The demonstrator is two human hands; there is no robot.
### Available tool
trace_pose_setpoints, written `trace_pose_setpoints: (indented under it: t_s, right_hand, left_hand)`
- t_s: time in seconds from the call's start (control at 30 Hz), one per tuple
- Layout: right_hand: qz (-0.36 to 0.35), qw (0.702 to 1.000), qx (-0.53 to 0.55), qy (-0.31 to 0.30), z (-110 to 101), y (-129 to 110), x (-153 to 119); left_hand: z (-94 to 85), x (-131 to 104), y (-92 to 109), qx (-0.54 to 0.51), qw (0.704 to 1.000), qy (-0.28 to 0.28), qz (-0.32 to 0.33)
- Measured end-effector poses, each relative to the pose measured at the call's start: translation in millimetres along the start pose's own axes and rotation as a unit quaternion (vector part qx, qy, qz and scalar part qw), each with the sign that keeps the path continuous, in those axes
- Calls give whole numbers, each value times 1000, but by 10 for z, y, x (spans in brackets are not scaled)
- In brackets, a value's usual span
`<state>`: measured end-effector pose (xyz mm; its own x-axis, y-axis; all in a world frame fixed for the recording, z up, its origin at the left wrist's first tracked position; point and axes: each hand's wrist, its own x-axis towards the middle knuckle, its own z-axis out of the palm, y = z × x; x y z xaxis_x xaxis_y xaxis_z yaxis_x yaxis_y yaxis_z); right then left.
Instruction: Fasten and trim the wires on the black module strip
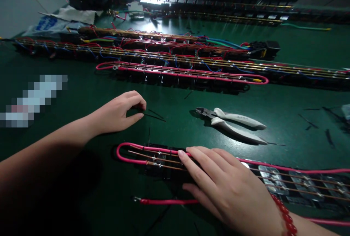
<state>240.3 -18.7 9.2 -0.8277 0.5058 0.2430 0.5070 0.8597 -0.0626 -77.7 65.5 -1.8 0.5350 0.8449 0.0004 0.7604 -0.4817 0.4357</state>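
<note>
Left hand (pixel 120 114): thumb and forefinger pinched shut on thin black cable tie (pixel 153 115); tie's long axis runs left-right, free end pointing right, lying low over green table (pixel 287 94). Right hand (pixel 226 188): fingers extended, slightly spread, pressed flat on near wired strip (pixel 164 161); nothing gripped. Red bead bracelet (pixel 286 216) noted at right wrist. Strip's long axis left-right, pink wire loop (pixel 123 152) closing its left end, copper wires along its length. White-handled cutters (pixel 235 123) lying beyond strip, jaws pointing left. Further wired strips (pixel 180 72) stacked across far table.
</note>
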Motion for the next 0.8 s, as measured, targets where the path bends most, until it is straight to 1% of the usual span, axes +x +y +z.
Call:
trace_pose_setpoints:
  t_s: [0.17,0.4,0.47,0.53,0.6,0.63,0.67,0.7,0.73,0.77,0.8]
  right_hand:
    - [7,1000,1,3,9,-1,15]
    - [7,1000,12,-6,-2,-11,18]
    - [12,1000,14,9,-11,-13,3]
    - [14,998,33,49,-19,-8,-18]
    - [13,992,71,101,-21,3,-35]
    - [9,988,93,123,-22,11,-40]
    - [4,983,113,143,-22,19,-44]
    - [-4,979,129,160,-23,27,-46]
    - [-11,974,143,173,-26,34,-47]
    - [-16,971,152,183,-31,38,-47]
    - [-20,968,157,192,-39,38,-46]
  left_hand:
    - [-2,2,23,47,999,-2,8]
    - [54,23,-62,42,999,18,-13]
    - [7,1,10,42,998,33,-25]
    - [-84,-45,222,47,996,61,-37]
    - [-171,-106,572,51,992,110,-38]
    - [-194,-138,779,62,989,134,-19]
    - [-195,-169,988,76,985,154,19]
    - [-174,-195,1186,90,978,165,88]
    - [-130,-214,1359,98,967,158,175]
    - [-68,-226,1499,107,957,145,226]
    - [9,-229,1601,130,951,131,250]
